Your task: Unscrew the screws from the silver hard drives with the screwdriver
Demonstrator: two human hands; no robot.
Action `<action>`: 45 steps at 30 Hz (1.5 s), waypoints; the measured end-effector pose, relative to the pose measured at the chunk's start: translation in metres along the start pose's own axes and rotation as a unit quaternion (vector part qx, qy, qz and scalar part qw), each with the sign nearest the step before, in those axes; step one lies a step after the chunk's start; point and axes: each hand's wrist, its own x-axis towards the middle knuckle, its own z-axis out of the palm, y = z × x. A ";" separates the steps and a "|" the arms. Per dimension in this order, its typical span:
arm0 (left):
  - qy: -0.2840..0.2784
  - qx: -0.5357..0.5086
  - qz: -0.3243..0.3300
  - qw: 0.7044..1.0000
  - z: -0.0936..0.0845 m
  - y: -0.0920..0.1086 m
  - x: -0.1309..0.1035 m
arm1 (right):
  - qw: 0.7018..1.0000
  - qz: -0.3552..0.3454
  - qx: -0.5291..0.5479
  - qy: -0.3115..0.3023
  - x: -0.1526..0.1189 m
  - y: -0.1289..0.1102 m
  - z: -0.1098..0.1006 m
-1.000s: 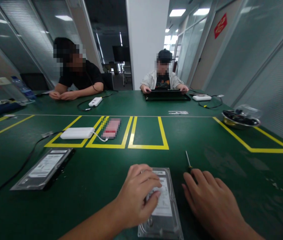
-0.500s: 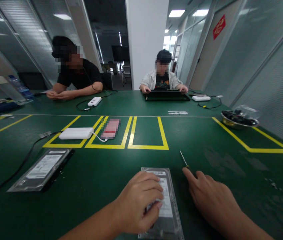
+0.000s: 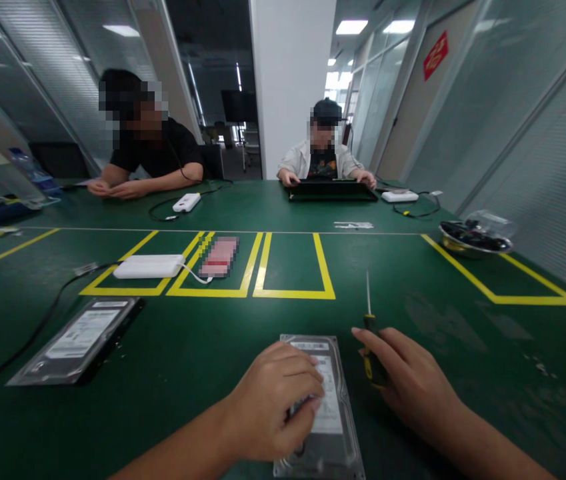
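Note:
A hard drive (image 3: 337, 407) with a white label lies flat on the green table in front of me. My left hand (image 3: 277, 400) rests over its left side, fingers curled and thumb on the label; what is under the palm is hidden. To the right of the drive, my right hand (image 3: 405, 370) is closed around a screwdriver (image 3: 369, 327) with a black and yellow handle. Its thin shaft points away from me, clear of the drive. Another hard drive (image 3: 83, 337) lies farther left on the table.
A white power bank (image 3: 150, 266) is wired to a pink phone (image 3: 219, 257) among yellow tape outlines (image 3: 295, 294). A metal bowl (image 3: 475, 247) of dark parts stands at the right. Across the table, one person (image 3: 155, 147) leans on it; another person (image 3: 320, 147) holds a black panel (image 3: 333, 191).
My right hand has turned the screwdriver so its shaft now points straight ahead and more of the handle shows. The left hand stays on the hard drive.

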 end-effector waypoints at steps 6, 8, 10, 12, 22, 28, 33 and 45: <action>-0.013 0.000 -0.014 1.000 -0.002 -0.003 0.000 | 0.993 0.088 -0.007 0.077 0.017 0.004 -0.015; -0.016 -0.002 -0.013 1.000 -0.003 -0.004 0.000 | 0.987 0.126 0.035 0.095 0.026 0.003 -0.024; -0.017 -0.007 -0.012 1.000 -0.003 -0.004 0.000 | 0.975 0.170 0.084 0.117 0.036 0.003 -0.034; -0.016 -0.012 -0.010 1.000 -0.002 -0.005 0.001 | 0.954 0.239 0.119 0.139 0.046 0.003 -0.041; -0.001 -0.022 -0.001 1.000 -0.003 -0.008 0.004 | 0.968 0.138 0.038 0.208 0.072 -0.001 -0.029; 0.000 -0.016 -0.003 1.000 0.000 -0.011 0.006 | 0.970 0.049 -0.018 0.236 0.061 -0.001 -0.010; 0.002 -0.016 -0.003 1.000 0.000 -0.011 0.008 | 0.973 0.049 0.010 0.225 0.060 0.001 0.000; 0.005 -0.016 -0.001 1.000 0.000 -0.011 0.008 | 0.976 0.041 0.025 0.210 0.058 -0.001 0.005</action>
